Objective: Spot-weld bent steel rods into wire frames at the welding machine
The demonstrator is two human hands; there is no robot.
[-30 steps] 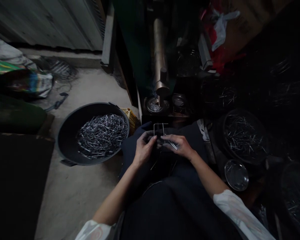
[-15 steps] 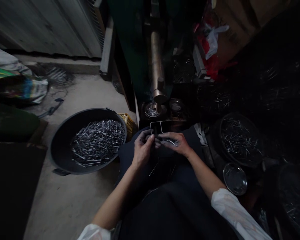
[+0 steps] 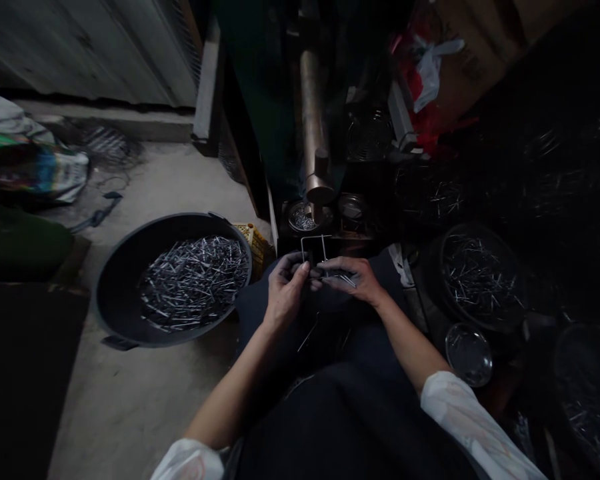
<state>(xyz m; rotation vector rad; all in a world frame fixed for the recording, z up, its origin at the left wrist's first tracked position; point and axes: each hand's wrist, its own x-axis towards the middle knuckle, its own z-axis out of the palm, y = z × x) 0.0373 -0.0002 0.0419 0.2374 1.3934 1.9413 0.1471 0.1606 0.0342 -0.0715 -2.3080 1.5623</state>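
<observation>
Above my lap, my left hand (image 3: 289, 283) pinches the left leg of a thin bent wire piece (image 3: 312, 238). Its right leg runs down to the fingers of my right hand (image 3: 353, 277), which are closed around more metal pieces (image 3: 348, 280). The two hands nearly touch at the fingertips. Just beyond them stands a dark machine with a brass-coloured cylinder (image 3: 314, 127). At the cylinder's foot sits a small round dish (image 3: 304, 217) of tiny metal parts. Another thin rod (image 3: 307, 337) lies on the dark cloth over my lap.
A wide black basin (image 3: 123, 280) with many metal pieces is at the left, beside a yellow crate (image 3: 254, 243). On the right are a dark tub of wire pieces (image 3: 480, 273) and a round clear-looking dish (image 3: 469, 355). Red and white plastic bags (image 3: 429, 77) hang at the back right.
The top of the bent wire has tilted and its right end now pokes past the right leg. Both hands stay close together. The whole view has shifted slightly.
</observation>
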